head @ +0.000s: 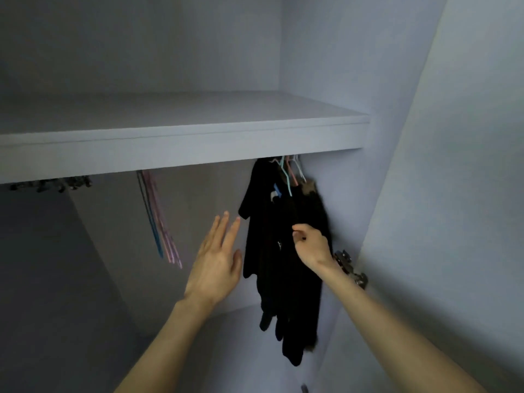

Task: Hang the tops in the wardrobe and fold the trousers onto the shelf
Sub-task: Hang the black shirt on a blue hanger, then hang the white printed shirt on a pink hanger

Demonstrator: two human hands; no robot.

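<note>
The dark tops [279, 251] hang close together at the right end of the wardrobe [326, 66], just under the shelf [181, 137], and they are pressed near to the right side wall. Their coloured hangers [289, 173] show at the top, but the rail itself is hidden behind the edge of the shelf. The right hand [312, 245] has its fingers curled and pinches the black cloth at the front of the bunch. The left hand [219, 259] is flat and open, the fingers straight, just beside the left edge of the tops, and it holds nothing; I cannot tell if it touches the cloth.

Some empty hangers [158, 219] hang tilted further to the left, well apart from the tops. No trousers are in view, and the visible part of the shelf carries nothing, so I judge that the folding part is not yet done.

What can go wrong from here: if the right hand pulls the cloth down or forward too strongly, a top may slip from its hanger, or a hook may come off the rail, because the garments are packed tight. The cloth near the wall can also catch on the metal hinge [350, 268], which sits just beside the right wrist. A push from the left hand could crush the tops more against the wall
</note>
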